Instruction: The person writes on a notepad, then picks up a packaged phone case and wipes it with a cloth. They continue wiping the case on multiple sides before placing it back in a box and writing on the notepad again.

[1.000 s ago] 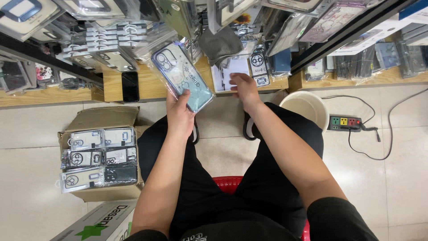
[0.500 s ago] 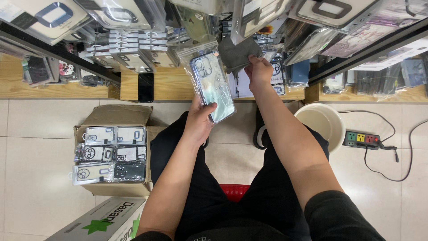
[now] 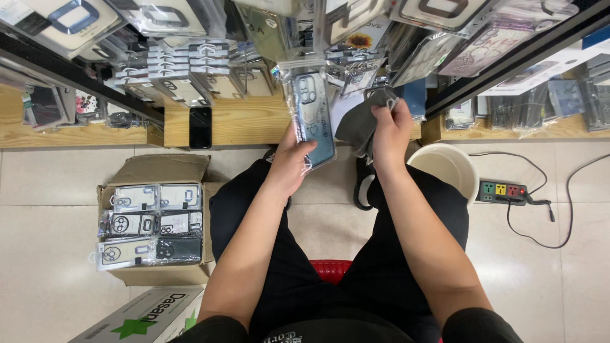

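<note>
1. Sitting on a red stool point(image 3: 330, 269), the person faced a wooden shelf point(image 3: 248, 121) crowded with packaged phone cases.
2. Their left hand point(image 3: 293, 160) had its fingers point(image 3: 304, 150) wrapped round the lower end of a bagged blue phone case point(image 3: 312, 117), holding it upright in front of the shelf edge.
3. Their right hand point(image 3: 391, 130) had its fingers clenched on a grey cloth point(image 3: 359, 124), bunched just beside the case on its right; whether cloth and case touched, I could not tell.
4. More bagged cases hung from racks point(image 3: 445, 25) overhead, close above both hands.
5. A black phone point(image 3: 201, 127) lay flat on the shelf, well to the left of the hands.
6. On the tiled floor to the left stood an open cardboard box point(image 3: 159, 171) with rows of packaged cases in it.
7. To the right of the person's knee stood a white bucket point(image 3: 448, 168), and beyond it a power strip point(image 3: 502, 190) lay on the floor with its cable trailing off.
</note>
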